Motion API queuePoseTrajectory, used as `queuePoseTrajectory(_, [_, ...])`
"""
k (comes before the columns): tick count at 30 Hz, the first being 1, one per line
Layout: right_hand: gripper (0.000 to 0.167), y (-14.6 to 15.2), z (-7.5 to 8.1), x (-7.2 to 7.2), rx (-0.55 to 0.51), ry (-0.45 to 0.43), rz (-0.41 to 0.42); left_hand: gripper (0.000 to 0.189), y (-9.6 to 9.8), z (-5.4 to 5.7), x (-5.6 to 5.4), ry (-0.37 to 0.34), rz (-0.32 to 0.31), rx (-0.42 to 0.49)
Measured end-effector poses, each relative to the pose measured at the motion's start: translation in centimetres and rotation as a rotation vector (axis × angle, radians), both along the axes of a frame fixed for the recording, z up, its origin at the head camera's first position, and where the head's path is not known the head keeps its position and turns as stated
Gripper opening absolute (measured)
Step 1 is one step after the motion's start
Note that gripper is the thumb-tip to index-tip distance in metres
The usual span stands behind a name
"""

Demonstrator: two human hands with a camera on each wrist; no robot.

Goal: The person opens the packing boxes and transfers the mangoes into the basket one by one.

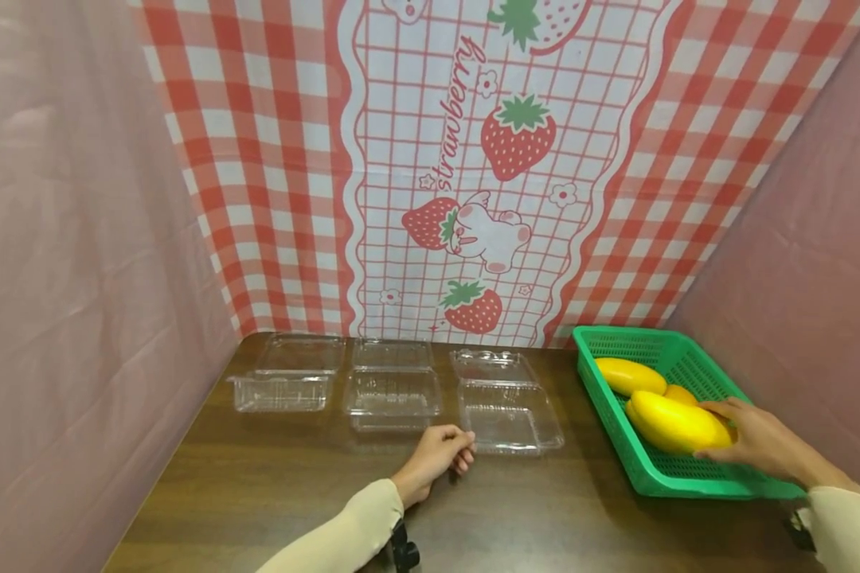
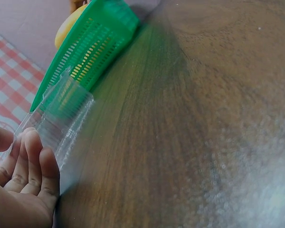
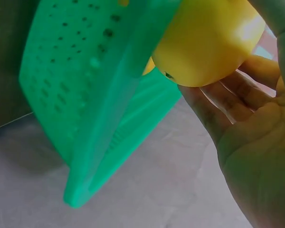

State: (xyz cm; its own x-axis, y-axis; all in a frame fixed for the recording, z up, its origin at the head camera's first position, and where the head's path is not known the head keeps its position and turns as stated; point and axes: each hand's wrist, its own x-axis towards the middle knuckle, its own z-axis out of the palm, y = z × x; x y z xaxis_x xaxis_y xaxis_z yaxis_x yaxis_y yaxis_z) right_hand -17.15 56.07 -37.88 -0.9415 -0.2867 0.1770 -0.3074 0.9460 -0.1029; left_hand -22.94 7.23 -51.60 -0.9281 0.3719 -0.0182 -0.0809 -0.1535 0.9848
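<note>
My right hand point(image 1: 767, 442) is at the near right of a green basket point(image 1: 616, 438), fingers and thumb around the end of a yellow mango point(image 1: 677, 422). In the right wrist view the fingers curve against the underside of that mango point(image 3: 204, 47). More yellow mangoes lie behind it, one at the far left point(image 1: 631, 376). My left hand point(image 1: 437, 458) is beside the near left corner of the right-hand clear plastic box point(image 1: 505, 426), fingers loosely bent. The left wrist view shows a gap between thumb and fingertips, with the box just beyond; whether they touch it is unclear.
Two more clear plastic boxes with raised lids stand to the left, a middle one point(image 1: 392, 394) and a far-left one point(image 1: 283, 391). All rest on a brown wooden table point(image 1: 258, 477). A strawberry-print cloth point(image 1: 466, 183) hangs behind, with pink cloth at both sides.
</note>
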Motion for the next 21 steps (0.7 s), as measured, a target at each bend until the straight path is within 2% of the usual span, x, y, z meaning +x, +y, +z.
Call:
queuePoseTrajectory(5, [0.079, 1.0, -0.8, 0.5, 0.008, 0.035, 0.005, 0.029, 0.0, -0.1, -0.1, -0.007, 0.006, -0.003])
queuePoseTrajectory(13, [0.08, 1.5, -1.4, 0.4, 0.039, 0.149, 0.098, 0.028, 0.0, -0.1, -0.1, -0.002, 0.015, 0.001])
queuePoseTrajectory(21, [0.079, 2.1, -1.9, 0.9, 0.043, 0.07, 0.084, 0.027, 0.0, -0.2, -0.2, -0.002, 0.008, -0.004])
